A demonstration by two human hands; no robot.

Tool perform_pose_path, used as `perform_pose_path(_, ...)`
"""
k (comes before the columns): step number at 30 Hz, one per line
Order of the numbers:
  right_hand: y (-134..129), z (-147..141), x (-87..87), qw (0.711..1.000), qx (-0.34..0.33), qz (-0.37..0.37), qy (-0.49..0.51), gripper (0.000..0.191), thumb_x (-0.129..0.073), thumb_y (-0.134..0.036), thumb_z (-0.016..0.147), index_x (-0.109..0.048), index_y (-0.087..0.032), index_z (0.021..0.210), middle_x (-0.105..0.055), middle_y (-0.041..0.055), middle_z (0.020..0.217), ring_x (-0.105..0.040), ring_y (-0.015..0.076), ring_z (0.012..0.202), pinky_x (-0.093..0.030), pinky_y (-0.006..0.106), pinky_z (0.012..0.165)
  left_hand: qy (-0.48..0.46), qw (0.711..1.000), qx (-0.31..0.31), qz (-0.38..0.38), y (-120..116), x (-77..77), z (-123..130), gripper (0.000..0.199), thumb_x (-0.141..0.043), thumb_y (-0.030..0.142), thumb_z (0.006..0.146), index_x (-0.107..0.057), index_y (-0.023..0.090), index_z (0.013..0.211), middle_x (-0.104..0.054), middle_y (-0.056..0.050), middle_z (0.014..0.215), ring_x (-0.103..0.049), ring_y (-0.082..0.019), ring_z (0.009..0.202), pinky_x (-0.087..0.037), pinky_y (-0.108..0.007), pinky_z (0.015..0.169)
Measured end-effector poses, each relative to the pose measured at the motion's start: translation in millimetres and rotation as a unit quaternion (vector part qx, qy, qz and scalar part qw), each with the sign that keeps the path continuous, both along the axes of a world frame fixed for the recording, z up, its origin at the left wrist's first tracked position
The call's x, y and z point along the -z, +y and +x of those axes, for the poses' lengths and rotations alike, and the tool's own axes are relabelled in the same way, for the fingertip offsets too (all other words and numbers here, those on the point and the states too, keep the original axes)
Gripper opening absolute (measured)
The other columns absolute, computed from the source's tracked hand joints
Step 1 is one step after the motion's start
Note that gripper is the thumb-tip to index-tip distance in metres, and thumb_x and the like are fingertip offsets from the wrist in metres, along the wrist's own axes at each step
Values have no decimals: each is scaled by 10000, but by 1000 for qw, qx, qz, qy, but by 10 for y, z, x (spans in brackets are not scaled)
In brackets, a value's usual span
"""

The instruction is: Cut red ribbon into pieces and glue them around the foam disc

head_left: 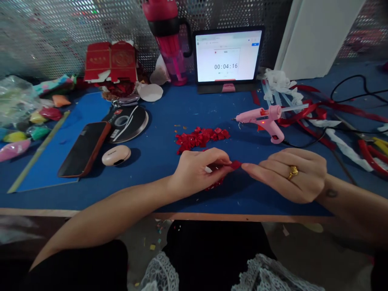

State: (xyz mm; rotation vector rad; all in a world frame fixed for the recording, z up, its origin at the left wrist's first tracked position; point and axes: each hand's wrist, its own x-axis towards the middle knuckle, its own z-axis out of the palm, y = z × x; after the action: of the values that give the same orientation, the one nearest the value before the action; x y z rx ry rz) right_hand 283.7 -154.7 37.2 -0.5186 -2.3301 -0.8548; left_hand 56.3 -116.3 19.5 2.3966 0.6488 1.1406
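The left hand (197,171) is closing nearly shut, its thumb and fingertips pinching a small crumpled piece of glossy red material (235,164), while the right hand (291,173), wearing a gold ring, is holding its fingers nearly straight, the forefinger tip touching that same piece. Working between fingertips suits something so small and soft. A heap of folded red squares (201,138) is lying just above the hands on the blue tabletop (169,105), placed within easy reach, their shiny creases catching the light. To the right, a pink hot glue gun (263,121) is resting on its base, nozzle pointing left, close to the right hand
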Motion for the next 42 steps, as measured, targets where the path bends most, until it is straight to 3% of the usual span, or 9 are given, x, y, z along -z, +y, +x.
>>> perform_pose_path(5,18,13,110,999,-28,7,31,100,-668,-97,824,-693,-138,912,-660,-19,645,-546,98,567,-455,275,510,-2,1000,4,23,25,-6,-21,62,-724,138,772,-671,153,802,-749,14,744,-700,-62,630,-526,-101,584)
perform_pose_path(15,53,53,155,998,-14,-23,49,117,-598,-125,884,-661,-212,929,-673,-48,667,-578,82,599,-449,252,539,-16,997,61,46,63,42,-43,49,-720,116,779,-691,137,812,-766,-36,802,-734,-118,737,-576,-153,696)
perform_pose_path(22,53,25,142,997,-7,-34,65,142,-622,-118,863,-665,-199,972,-682,-42,669,-593,101,634,-447,256,554,-28,992,11,121,42,62,-42,84,-732,112,765,-670,160,797,-764,-2,793,-726,-88,725,-564,-130,706)
perform_pose_path(27,41,-11,170,997,-15,-33,61,117,-662,-134,839,-672,-183,944,-674,-40,678,-558,99,616,-426,266,537,-34,989,10,147,26,85,-36,50,-718,129,785,-680,157,799,-765,-14,807,-724,-79,737,-572,-129,719)
perform_pose_path(33,40,-44,130,997,-32,-34,61,163,-740,-128,771,-688,-142,924,-678,-28,646,-555,102,591,-428,269,518,-19,989,25,148,30,65,-52,45,-713,120,787,-684,150,805,-768,-30,838,-729,-88,767,-578,-137,758)
perform_pose_path(38,42,-49,34,995,-7,-80,52,163,-767,-131,749,-674,-148,882,-681,-27,623,-579,96,560,-452,256,500,-16,991,28,128,47,39,-64,52,-694,121,803,-674,164,826,-771,-14,868,-729,-81,785,-580,-140,771)
perform_pose_path(42,50,-24,105,995,-24,-64,73,185,-752,-107,757,-679,-162,918,-680,-35,643,-573,99,600,-463,257,539,-15,992,42,121,49,40,-65,68,-698,106,797,-671,159,831,-771,-26,863,-729,-84,802,-575,-139,771)
